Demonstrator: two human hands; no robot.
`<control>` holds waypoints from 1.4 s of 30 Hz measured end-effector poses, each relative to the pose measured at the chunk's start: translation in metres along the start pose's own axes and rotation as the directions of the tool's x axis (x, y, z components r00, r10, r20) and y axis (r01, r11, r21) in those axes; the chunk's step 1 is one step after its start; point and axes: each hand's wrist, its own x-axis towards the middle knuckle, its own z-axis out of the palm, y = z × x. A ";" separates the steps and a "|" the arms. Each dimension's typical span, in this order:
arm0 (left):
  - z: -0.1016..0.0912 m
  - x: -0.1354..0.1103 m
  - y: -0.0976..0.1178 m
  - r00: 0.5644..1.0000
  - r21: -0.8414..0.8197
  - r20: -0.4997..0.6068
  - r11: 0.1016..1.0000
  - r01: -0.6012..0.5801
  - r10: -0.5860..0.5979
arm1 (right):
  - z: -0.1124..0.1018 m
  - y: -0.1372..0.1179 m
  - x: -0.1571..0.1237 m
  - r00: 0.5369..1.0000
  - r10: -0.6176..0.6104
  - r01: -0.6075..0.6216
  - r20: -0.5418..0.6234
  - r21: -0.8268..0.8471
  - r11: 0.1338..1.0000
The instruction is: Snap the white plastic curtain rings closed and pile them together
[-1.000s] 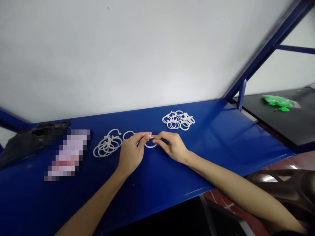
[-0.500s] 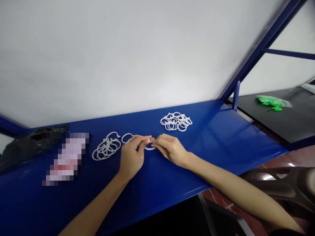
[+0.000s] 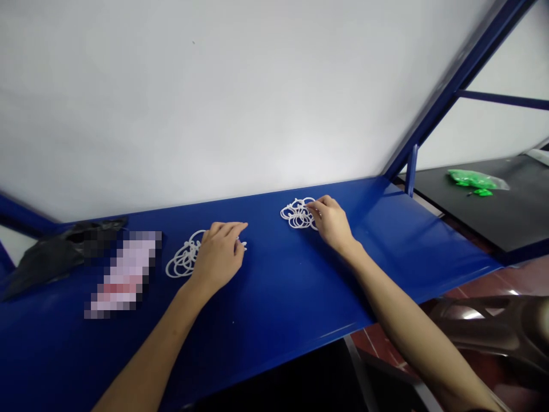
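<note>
White plastic rings with small knobbed ends, like shower curtain rings, lie in two groups on the blue table [image 3: 274, 309]. My left hand [image 3: 218, 252] is over the right side of the left group of rings [image 3: 182, 260], its fingers stretched out and the thumb apart. A bit of white ring [image 3: 243, 245] shows under that hand; the rest is hidden. At the right pile of rings [image 3: 295, 214], my right hand [image 3: 332, 220] has thumb and fingertips pinched at a ring on the pile's right side, and covers part of the pile.
A black plastic bag [image 3: 51, 252] and a blurred-out pinkish packet [image 3: 128, 269] lie on the left. Behind the table stands a white wall [image 3: 257, 103]. A blue frame post [image 3: 412, 169] rises at the right, before a dark table with a green bag [image 3: 476, 180]. A brown chair [image 3: 484, 326] is lower right.
My hands were together at a ring in the middle; they have parted. The left moved slightly left and its fingers spread. The right moved right and up to the right pile.
</note>
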 end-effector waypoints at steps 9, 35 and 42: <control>-0.002 0.003 -0.020 0.993 0.106 0.108 0.994 0.032 -0.044 | 0.006 0.036 0.004 0.978 0.009 0.023 0.210 -0.152 0.988; -0.023 0.013 -0.011 0.946 -0.218 0.019 0.922 0.320 -0.324 | 0.008 0.012 -0.003 0.995 -0.078 0.080 0.057 -0.040 0.996; -0.027 0.009 0.006 0.932 -0.459 0.088 0.816 0.350 -0.351 | 0.023 -0.041 -0.027 0.952 -0.217 0.119 0.215 0.391 0.913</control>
